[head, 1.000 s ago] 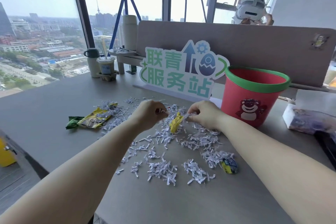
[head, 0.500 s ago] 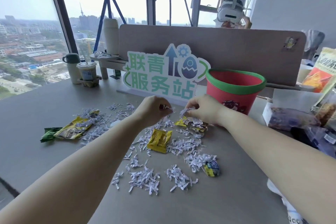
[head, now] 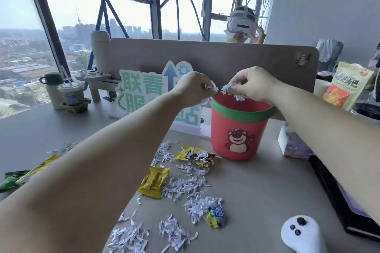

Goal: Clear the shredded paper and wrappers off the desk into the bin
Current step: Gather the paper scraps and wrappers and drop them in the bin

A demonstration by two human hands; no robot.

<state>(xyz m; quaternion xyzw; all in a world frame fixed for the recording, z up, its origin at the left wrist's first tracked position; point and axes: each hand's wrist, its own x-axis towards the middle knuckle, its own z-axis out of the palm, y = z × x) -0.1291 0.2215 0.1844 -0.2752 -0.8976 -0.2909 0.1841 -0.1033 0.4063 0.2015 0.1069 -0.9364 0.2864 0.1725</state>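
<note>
Two bare hands meet over the red bin (head: 238,127), which has a green rim and a bear picture on its front and stands on the desk (head: 257,191) at about one o'clock from the wearer. The left hand (head: 193,88) hangs at the rim's ten o'clock edge, its fingers (head: 206,86) curled together and pinched on a small tuft of shreds (head: 213,89). The right hand (head: 250,86) is above the bin's opening near twelve o'clock, its fingers (head: 239,83) bent downward and clamped on a larger white clump (head: 233,91). Most of the shredded paper (head: 185,187) lies loose on the desk, spread in several heaps from the bin's eight o'clock down toward the near edge. Four wrappers lie with it. A brown-and-yellow wrapper (head: 197,156) lies just beside the bin's base at eight o'clock with strips on top of it, and a plain yellow wrapper (head: 154,182) lies nearer at seven o'clock. A crumpled blue-and-yellow wrapper (head: 216,214) touches a heap at six o'clock. A green-and-yellow wrapper (head: 30,172) lies well apart at nine o'clock, partly hidden by the left forearm. A white controller (head: 302,234) rests on the near desk at the bin's five o'clock. Behind the bin stand a brown divider panel (head: 205,57) and a green-lettered sign (head: 139,92), and a lidded drink cup (head: 71,92) sits at far ten o'clock by the window.
</note>
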